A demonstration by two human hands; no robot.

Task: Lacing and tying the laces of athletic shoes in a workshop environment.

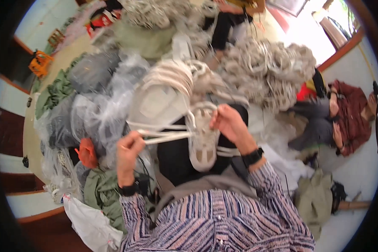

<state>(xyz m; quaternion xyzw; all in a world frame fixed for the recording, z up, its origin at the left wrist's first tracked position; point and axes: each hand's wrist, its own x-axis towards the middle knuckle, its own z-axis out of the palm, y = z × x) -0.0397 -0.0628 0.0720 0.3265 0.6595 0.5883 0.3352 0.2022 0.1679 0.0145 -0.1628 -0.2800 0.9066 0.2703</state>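
A pale beige shoe upper (203, 143) lies lengthwise over my dark-clad lap, with openings along its middle. White laces (166, 136) stretch from its eyelets toward the left. My left hand (129, 148) is closed round these laces and holds them taut, well apart from the upper. At the upper's far right edge, my right hand (232, 124) is closed, thumb and fingers pinching the edge; whether a lace is also between them is hidden. Just beyond, a stack of similar pale uppers (166, 90) leans to the left. More white lace (227, 152) hangs beside the upper, under my right wrist.
A large heap of beige uppers (266, 69) stands at the far right. Clear plastic bags (98, 111) crowd the left, near an orange bag (87, 153) and green cloth (103, 191). On the right sits another person in a dark red shirt (353, 113).
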